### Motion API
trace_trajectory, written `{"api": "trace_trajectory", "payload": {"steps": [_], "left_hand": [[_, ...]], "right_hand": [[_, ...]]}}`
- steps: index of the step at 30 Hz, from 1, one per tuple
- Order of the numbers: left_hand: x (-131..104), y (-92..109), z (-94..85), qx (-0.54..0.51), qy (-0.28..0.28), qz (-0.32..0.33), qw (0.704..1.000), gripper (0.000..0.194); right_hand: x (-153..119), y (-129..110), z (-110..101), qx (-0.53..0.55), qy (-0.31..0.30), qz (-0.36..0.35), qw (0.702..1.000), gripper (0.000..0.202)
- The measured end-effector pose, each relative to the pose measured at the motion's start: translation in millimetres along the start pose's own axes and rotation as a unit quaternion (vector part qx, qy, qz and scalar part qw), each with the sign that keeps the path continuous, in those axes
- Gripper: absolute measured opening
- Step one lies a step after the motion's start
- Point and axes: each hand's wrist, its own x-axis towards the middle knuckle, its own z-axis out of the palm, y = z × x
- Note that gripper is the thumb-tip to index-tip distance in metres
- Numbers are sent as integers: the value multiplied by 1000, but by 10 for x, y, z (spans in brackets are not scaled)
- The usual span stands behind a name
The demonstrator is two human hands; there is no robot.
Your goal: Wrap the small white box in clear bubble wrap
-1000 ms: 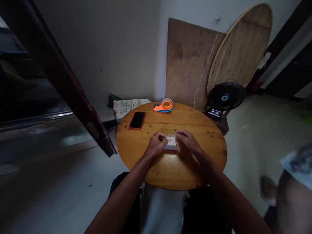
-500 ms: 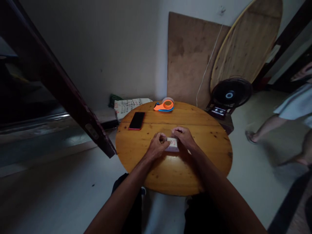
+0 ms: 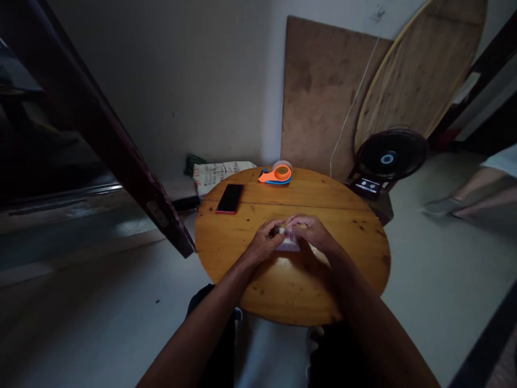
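Observation:
On the round wooden table (image 3: pixel 283 288) in front of me sits a small white box (image 3: pixel 288 245) with reddish print. My left hand (image 3: pixel 264 242) grips its left side, the thumb lying along the top near edge and the fingers curled behind. My right hand (image 3: pixel 310 231) bends over the box's upper right part, fingertips pinched together near the left fingers. Whatever is between those fingertips is too small and dim to make out. Both hands cover the far side of the box.
An orange and blue tape dispenser (image 3: pixel 278 173) stands at the table's far edge. To its left lies a phone (image 3: pixel 230 198) with a dark screen. A black fan (image 3: pixel 388 156) is beyond the right edge, and a person's leg (image 3: pixel 470 188) shows farther right.
My right fingers have moved from behind the box, where clear film showed, down over its top. The view has shifted slightly, and the person at right has stepped farther away.

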Motion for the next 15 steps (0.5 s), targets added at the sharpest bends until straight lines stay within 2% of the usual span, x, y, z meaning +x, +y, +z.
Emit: {"api": "trace_trajectory", "payload": {"steps": [6, 15], "left_hand": [[19, -60, -2, 13, 4, -4, 1000, 32], [-3, 69, 18, -85, -1, -30, 996, 19]], "right_hand": [[-46, 82, -94, -89, -49, -59, 993, 14], [-76, 39, -106, -142, -52, -105, 983, 16]]}}
